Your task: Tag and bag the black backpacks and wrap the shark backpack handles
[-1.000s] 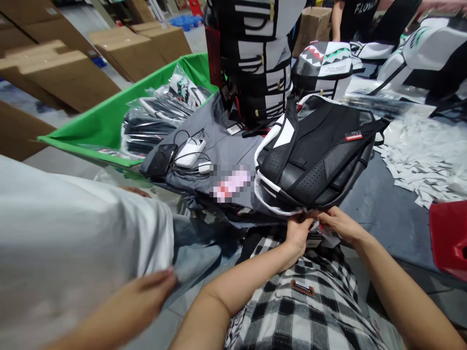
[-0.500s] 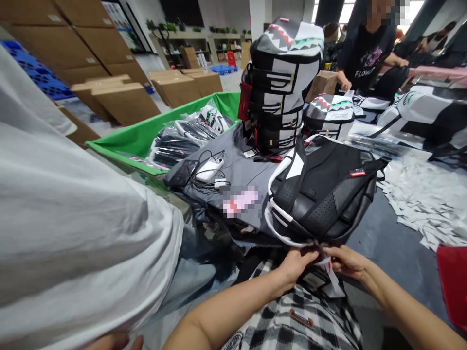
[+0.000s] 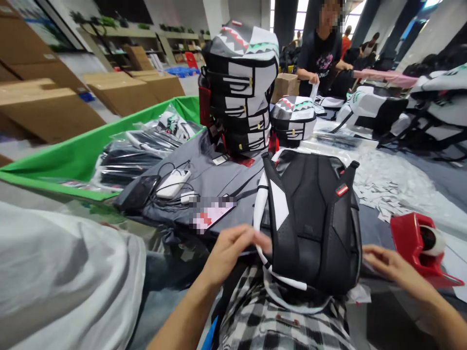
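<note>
Left hand (image 3: 233,250) blurs by the backpack (image 3: 306,209), grip unclear; right hand (image 3: 392,262), fingers loosely apart, is at its other side. Lying straps-up over the worktop's (image 3: 372,228) near edge, it remains unwrapped, unlike the plastic-covered packs (image 3: 134,155) in the bin (image 3: 80,138).

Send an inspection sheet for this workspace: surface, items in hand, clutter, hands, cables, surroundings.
Surface: grey table, carrying bags and small items.
Items in hand: black-and-white backpack, strap side facing the wearer, between both hands; bag stack behind it.
Clutter: pink-screened phone, partly pixelated; white slips; red tape dispenser.
Hands: left hand at the backpack's left edge, blurred, grip unclear; right hand by its right side, contact unclear.
Cables: dark cable looped around a white device.
Surroundings: green bin with plastic-wrapped bags; cartons; co-worker in black shirt across the table.
</note>
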### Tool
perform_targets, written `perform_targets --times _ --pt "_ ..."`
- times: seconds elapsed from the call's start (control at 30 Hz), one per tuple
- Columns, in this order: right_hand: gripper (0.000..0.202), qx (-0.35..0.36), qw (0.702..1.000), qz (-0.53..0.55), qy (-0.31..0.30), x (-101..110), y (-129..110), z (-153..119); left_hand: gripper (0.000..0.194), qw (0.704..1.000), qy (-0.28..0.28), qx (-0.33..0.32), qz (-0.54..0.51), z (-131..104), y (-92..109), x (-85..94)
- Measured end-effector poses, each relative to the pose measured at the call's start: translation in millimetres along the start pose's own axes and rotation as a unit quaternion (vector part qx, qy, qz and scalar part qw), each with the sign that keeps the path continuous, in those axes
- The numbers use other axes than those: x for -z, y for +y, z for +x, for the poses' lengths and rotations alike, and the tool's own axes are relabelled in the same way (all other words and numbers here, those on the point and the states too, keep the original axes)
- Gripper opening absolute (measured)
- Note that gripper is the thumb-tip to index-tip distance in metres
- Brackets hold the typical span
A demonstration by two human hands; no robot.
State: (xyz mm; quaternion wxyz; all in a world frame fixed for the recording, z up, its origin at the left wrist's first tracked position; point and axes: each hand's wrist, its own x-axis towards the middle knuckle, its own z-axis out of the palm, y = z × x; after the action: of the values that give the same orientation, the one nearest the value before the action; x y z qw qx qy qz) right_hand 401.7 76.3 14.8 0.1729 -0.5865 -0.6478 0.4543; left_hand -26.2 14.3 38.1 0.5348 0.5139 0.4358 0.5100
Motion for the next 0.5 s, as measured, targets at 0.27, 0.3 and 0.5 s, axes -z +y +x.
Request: perform_targets --times 0.27,0.3,0.5 --pt "0.043 0.153 0.924 -0.138 0.321 -64 -40 17 0.038 0.959 0.189 -0.085 0.195 130 -41 0.3" --pt "0.041 0.155 0.918 -0.141 0.336 -71 -41 20 0.038 0.953 0.203 -0.069 0.212 146 -44 4.5" --pt "0.039 0.131 0.924 -0.037 0.359 -66 -45 28 0.022 0.912 0.295 0.042 0.28 248 -40 34.0"
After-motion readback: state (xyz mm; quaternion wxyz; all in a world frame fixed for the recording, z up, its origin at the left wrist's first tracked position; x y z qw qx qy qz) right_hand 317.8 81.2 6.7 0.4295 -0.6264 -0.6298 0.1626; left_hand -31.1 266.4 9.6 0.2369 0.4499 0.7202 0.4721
